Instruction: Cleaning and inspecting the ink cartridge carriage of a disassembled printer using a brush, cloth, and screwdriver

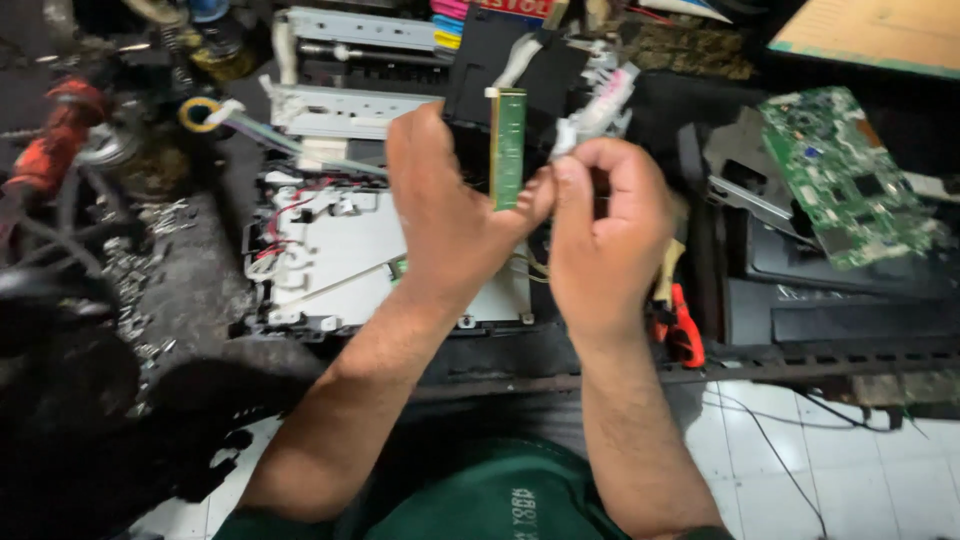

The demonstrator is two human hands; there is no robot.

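The left hand (445, 215) pinches a narrow green circuit strip (508, 148) upright between thumb and fingertips. Just right of it, the right hand (605, 235) curls shut around a small white connector piece (598, 112), which pokes above its fingers. The strip is already free of the opened grey device (345, 255) lying below the fingers; that chassis remains open, cables exposed. Both forearms rise steeply, palms facing away. A larger green board (850, 175) lies well right.
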